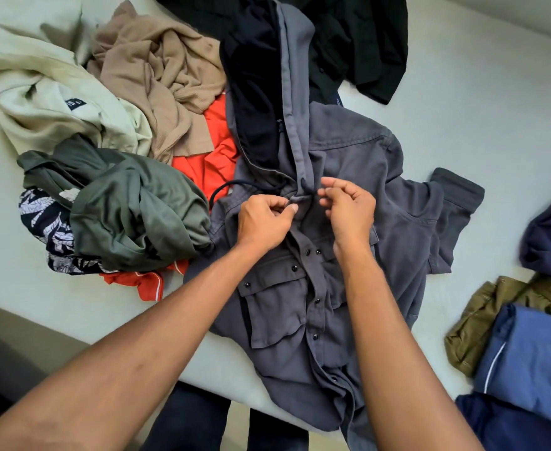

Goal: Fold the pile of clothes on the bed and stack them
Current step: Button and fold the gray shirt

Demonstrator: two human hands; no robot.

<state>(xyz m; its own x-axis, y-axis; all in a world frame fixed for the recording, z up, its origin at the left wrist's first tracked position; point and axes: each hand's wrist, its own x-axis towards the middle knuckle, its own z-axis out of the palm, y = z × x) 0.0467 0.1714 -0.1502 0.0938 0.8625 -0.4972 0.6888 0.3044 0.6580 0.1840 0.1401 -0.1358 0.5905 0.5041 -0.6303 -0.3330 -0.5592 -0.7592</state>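
Grey cotton hooded snap-front jacket (pixel 349 148) lies front-up on pale bed (pixel 479 92). Left hand (pixel 266 221) pinches its neck placket, likely aligning it for fastening; right hand (pixel 349 208) curled alongside, grip indeterminable.

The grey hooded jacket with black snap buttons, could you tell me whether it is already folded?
No, the grey hooded jacket lies spread out flat, front up, on the pale bed.
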